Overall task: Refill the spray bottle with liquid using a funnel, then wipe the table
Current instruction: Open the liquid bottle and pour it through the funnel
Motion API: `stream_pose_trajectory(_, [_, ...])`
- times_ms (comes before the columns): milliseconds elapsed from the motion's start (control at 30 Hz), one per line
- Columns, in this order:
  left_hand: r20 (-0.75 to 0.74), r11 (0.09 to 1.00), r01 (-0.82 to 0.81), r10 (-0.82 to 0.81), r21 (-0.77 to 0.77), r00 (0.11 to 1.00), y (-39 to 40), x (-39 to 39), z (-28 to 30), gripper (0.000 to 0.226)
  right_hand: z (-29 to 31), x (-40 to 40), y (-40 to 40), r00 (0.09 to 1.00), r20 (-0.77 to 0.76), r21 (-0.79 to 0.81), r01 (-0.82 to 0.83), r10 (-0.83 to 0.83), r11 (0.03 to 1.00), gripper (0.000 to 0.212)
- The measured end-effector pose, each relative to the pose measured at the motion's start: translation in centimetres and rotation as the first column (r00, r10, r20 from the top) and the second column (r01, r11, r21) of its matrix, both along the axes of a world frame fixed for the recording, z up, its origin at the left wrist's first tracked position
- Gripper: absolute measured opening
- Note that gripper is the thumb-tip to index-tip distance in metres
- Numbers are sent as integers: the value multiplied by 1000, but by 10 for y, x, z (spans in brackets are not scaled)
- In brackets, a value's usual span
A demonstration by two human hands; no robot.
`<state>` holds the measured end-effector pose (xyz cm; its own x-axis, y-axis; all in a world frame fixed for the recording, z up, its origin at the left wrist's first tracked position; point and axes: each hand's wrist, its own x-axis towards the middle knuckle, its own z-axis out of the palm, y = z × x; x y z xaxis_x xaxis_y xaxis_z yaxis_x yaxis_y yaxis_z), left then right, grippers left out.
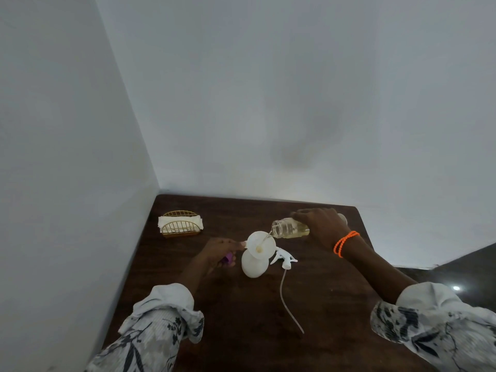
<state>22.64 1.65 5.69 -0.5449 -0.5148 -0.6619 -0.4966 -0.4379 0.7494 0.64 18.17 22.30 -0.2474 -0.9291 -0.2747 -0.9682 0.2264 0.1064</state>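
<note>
The right hand [320, 226] grips a tilted jar [288, 229], pouring yellowish liquid into the funnel [261, 244] seated in the spray bottle [253, 265] mid-table, whose rim tab the left hand [221, 252] pinches to steady it.

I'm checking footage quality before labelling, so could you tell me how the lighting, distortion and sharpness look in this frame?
Head view: dim, flat light, grey walls with a faint smudgy shadow; wide-angle bending tilts the wall corner and table edges; one small glare spot lower right; the left hand is soft and dark, the funnel slightly washed out, the clear bottle in the right hand reasonably legible.
</note>
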Motion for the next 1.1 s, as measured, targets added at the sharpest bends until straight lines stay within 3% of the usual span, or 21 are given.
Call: stream_pose_trajectory(1100, [-5, 1000, 9, -9, 9, 1000, -1, 0, -7, 35, -9, -10, 2, 999, -30, -47, -36, 34, 998, 69])
